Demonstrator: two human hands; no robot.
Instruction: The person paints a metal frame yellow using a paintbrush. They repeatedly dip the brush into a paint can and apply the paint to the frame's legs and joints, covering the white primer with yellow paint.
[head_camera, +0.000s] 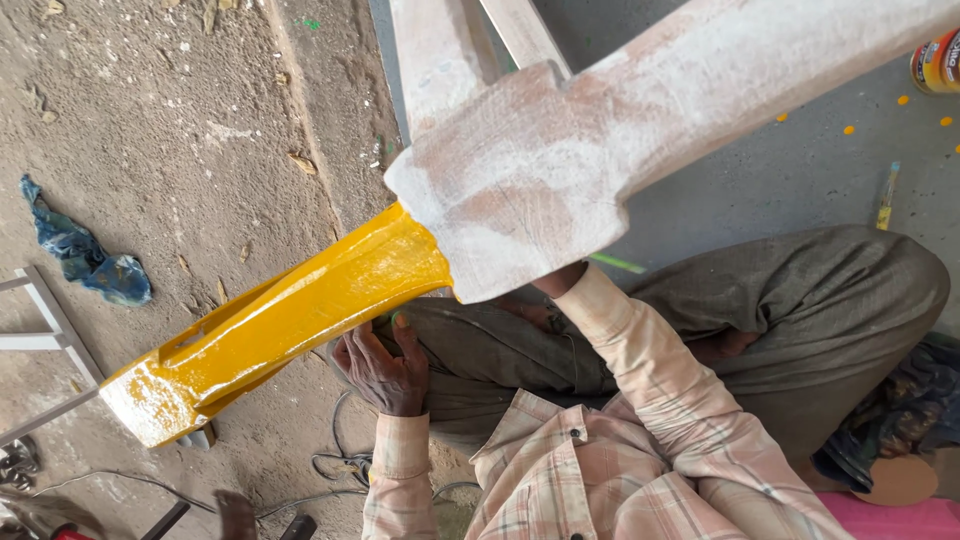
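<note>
Two hands under a half-painted wooden beam.

The left hand (383, 368) curls its fingers (402, 322) up against the underside of the beam (520, 170), just where the glossy yellow paint (290, 315) meets bare whitish wood. The right hand (545, 290) is hidden behind the bare part; its grip cannot be told. The beam slants across the seated person's lap (700, 320), its yellow end low over the dirt floor (180, 150), where a blue rag (85, 258) lies.

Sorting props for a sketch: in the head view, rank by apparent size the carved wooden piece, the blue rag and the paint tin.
1. carved wooden piece, though nearest the camera
2. blue rag
3. paint tin, cut off by the frame edge
</note>
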